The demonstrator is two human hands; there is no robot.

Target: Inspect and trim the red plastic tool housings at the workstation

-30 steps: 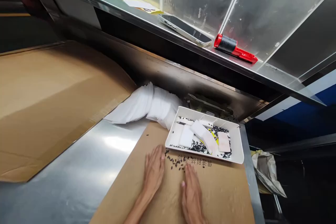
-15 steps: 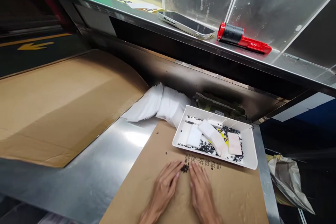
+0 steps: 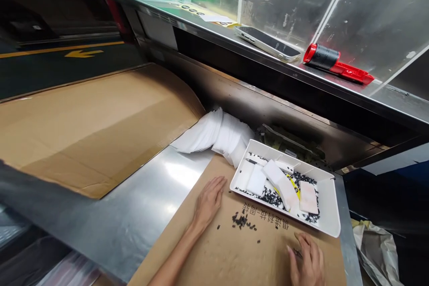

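My left hand (image 3: 209, 200) lies palm down on the cardboard sheet (image 3: 208, 254), its fingers stretched out and nothing in them. To its right is a loose pile of small black pieces (image 3: 241, 220), a few scattered singly around it. My right hand (image 3: 307, 259) is over the sheet's right side, in front of the white tray, fingers curled. Something small and dark shows between its thumb and fingers; its kind cannot be made out. The white tray (image 3: 335, 208) holds many small black pieces, white foam blocks (image 3: 309, 197), a yellow label and a black pen-like tool (image 3: 254, 161).
Stacked white sheets (image 3: 231, 138) lean beside the tray. A large cardboard flap (image 3: 110, 125) covers the left side of the metal table (image 3: 147, 210). On the ledge above lie a phone (image 3: 268, 44) and a red and black holder (image 3: 323, 57). A crumpled bag (image 3: 375, 250) hangs at right.
My hands have parted from around the black pile: the left moved left, the right moved right and nearer me. The pile now lies more spread out. The camera view has shifted.
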